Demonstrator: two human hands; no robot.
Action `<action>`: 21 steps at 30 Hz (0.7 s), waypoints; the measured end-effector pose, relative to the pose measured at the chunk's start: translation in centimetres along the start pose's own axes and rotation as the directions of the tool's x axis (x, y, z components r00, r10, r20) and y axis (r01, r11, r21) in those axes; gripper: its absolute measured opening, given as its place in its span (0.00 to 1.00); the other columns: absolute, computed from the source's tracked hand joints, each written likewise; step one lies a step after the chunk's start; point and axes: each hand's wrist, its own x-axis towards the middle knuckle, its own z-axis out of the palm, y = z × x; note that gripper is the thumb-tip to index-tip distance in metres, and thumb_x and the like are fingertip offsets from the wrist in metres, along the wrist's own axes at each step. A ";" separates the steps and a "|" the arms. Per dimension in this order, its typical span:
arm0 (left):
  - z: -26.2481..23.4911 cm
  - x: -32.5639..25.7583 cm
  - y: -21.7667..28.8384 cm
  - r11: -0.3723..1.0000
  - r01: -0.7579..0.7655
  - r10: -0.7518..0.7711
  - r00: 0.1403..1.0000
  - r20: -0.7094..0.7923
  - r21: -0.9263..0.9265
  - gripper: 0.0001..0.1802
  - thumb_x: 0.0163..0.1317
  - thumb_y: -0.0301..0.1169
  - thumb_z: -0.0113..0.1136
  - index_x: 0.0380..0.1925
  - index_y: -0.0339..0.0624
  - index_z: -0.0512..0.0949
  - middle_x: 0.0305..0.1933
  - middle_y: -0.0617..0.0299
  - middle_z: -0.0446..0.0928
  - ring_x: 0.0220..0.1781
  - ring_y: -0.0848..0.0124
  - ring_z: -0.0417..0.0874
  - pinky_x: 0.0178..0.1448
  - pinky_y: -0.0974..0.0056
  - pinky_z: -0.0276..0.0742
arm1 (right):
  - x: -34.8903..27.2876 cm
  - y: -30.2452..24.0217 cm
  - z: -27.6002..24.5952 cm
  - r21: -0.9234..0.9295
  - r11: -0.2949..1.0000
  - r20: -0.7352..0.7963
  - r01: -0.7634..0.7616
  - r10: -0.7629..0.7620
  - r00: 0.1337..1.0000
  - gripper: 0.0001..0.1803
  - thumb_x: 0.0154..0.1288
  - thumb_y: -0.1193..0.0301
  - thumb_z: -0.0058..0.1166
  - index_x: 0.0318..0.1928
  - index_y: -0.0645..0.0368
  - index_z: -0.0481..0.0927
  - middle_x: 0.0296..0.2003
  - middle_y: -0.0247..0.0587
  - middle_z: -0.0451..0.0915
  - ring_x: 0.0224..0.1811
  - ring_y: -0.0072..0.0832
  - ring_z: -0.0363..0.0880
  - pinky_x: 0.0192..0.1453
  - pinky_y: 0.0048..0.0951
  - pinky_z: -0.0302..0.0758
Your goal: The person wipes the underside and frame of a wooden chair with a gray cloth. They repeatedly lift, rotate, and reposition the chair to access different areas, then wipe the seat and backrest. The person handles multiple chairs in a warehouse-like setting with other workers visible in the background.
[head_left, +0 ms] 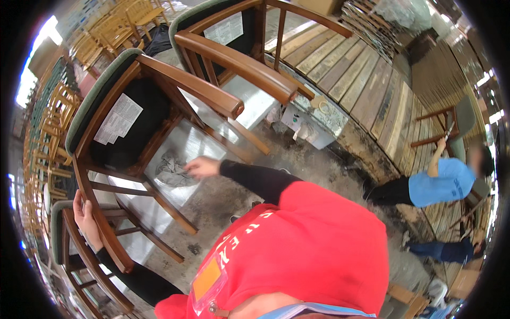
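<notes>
Head view:

- Left hand: fingers wrapped round the back leg of an upturned chair, gripping the brown wood where the leg meets a lower rail. Black sleeve runs down from the wrist toward the lower edge.
- Right hand: stretched out over a grey rag, fingertips touching or just above it; fingers loosely spread, whether anything is pinched cannot be told. Black sleeve behind it, leading back to a red shirt.
- Chair: tipped over, seat underside facing up, black liner with a white label stuck to it, green padding along the rim. Its frame spans the gap between the two hands; the armrest lies just above the right hand.
- Rag: crumpled, lying on a pale sheet on the floor, inside the chair's frame, directly left of the right hand.
- Second chair: same kind, beyond the right hand, also tipped, with a white label on its underside.
- Third chair: green-edged, just below the left hand, partly cut by the rim.
- White box: on the floor, up and right of the right hand.
- Plank stack: beyond the box.
- Other person: blue shirt, well right of both hands, one arm raised at a fourth chair.
- Yellow chairs: stacked far above the left hand.
</notes>
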 end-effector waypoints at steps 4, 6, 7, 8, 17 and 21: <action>-2.1 -6.5 1.1 0.976 0.098 -0.156 0.938 -0.308 -0.197 0.23 0.77 0.29 0.46 0.67 0.33 0.70 0.64 0.55 0.77 0.63 0.67 0.79 0.67 0.64 0.73 | -11.3 2.5 -13.3 0.461 0.887 -0.479 0.034 0.216 0.851 0.12 0.68 0.74 0.58 0.49 0.66 0.83 0.38 0.41 0.86 0.33 0.25 0.84 0.36 0.27 0.80; -0.2 -11.9 2.0 0.999 0.051 -0.044 0.888 -0.458 0.003 0.25 0.76 0.36 0.47 0.66 0.30 0.70 0.63 0.50 0.78 0.62 0.63 0.80 0.65 0.62 0.77 | -15.7 0.3 -22.5 0.371 0.888 -0.755 0.272 0.118 0.645 0.09 0.69 0.74 0.54 0.47 0.61 0.81 0.34 0.37 0.83 0.32 0.25 0.81 0.36 0.28 0.78; 1.4 -15.0 2.5 0.825 -0.117 -0.282 0.762 -0.582 -0.552 0.23 0.74 0.37 0.50 0.62 0.32 0.74 0.59 0.50 0.79 0.58 0.62 0.82 0.63 0.60 0.79 | -17.7 -1.0 -26.6 0.321 0.852 -0.855 0.414 0.073 0.513 0.09 0.68 0.74 0.52 0.46 0.60 0.80 0.32 0.36 0.83 0.30 0.24 0.80 0.35 0.27 0.77; 6.0 -16.7 2.0 0.841 -0.003 -0.437 0.585 -0.683 -0.541 0.19 0.72 0.35 0.51 0.54 0.33 0.78 0.54 0.51 0.81 0.53 0.63 0.84 0.58 0.59 0.81 | -21.2 -2.8 -32.9 0.161 0.868 -0.877 0.470 -0.092 0.472 0.08 0.69 0.75 0.51 0.45 0.59 0.80 0.31 0.36 0.82 0.30 0.24 0.80 0.34 0.27 0.77; 39.9 -26.3 13.6 0.283 0.554 -0.489 0.785 0.379 -0.783 0.26 0.77 0.52 0.47 0.47 0.38 0.78 0.47 0.52 0.83 0.48 0.59 0.86 0.54 0.50 0.83 | -24.0 -18.0 -52.0 0.585 0.220 -0.811 0.781 0.198 0.551 0.39 0.63 0.38 0.60 0.48 0.65 0.71 0.39 0.41 0.78 0.43 0.34 0.81 0.50 0.40 0.84; 47.5 -15.9 25.5 0.189 0.457 -0.086 0.889 0.449 -0.869 0.38 0.75 0.61 0.40 0.63 0.35 0.70 0.60 0.43 0.77 0.64 0.54 0.79 0.66 0.44 0.76 | -21.8 -17.3 -49.8 0.551 0.411 -0.834 0.726 0.226 0.504 0.37 0.64 0.37 0.58 0.48 0.63 0.71 0.39 0.40 0.79 0.42 0.34 0.81 0.48 0.40 0.83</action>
